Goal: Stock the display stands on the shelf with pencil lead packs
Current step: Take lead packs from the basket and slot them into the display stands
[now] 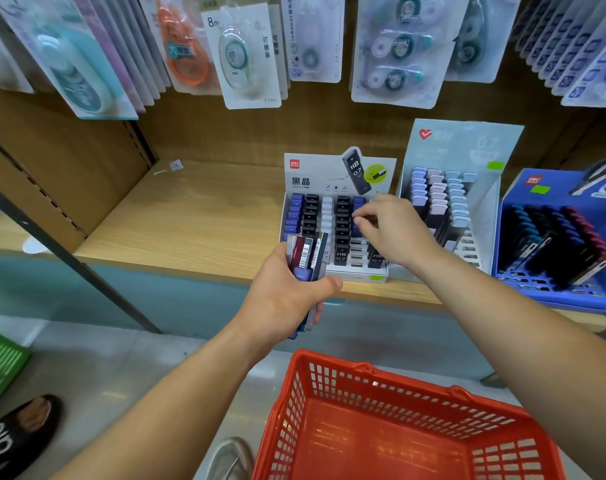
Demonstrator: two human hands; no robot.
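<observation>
While I watch this from the remote seat, the thing that matters is how the supply sits to the slots. The left hand (287, 289) is wrapped round a bundle of packs (308, 254) at the front edge of the shelf (190, 220), just in front of the front-left corner of the white display stand (332, 168). The bundle's long axis runs roughly upright, lower ends below the palm and upper ends pointing toward the stand, barcodes facing me. The right hand (395, 230) is the nearer one. It hovers over the stand's right-hand columns with fingers curled and fingertips (358, 220) pinched on what looks to be one pack (371, 221) – only a dark sliver shows, so I can't read which way it points. The stocked packs stand in columns running from the shelf's front edge toward the back, caps up and leaning back toward the header card. I judge the bare white slots (357, 252) at the front of the right columns to be the target – just below and in front of the right fingers, between the two hands. So a pack must go in long axis near upright, cap uppermost.
</observation>
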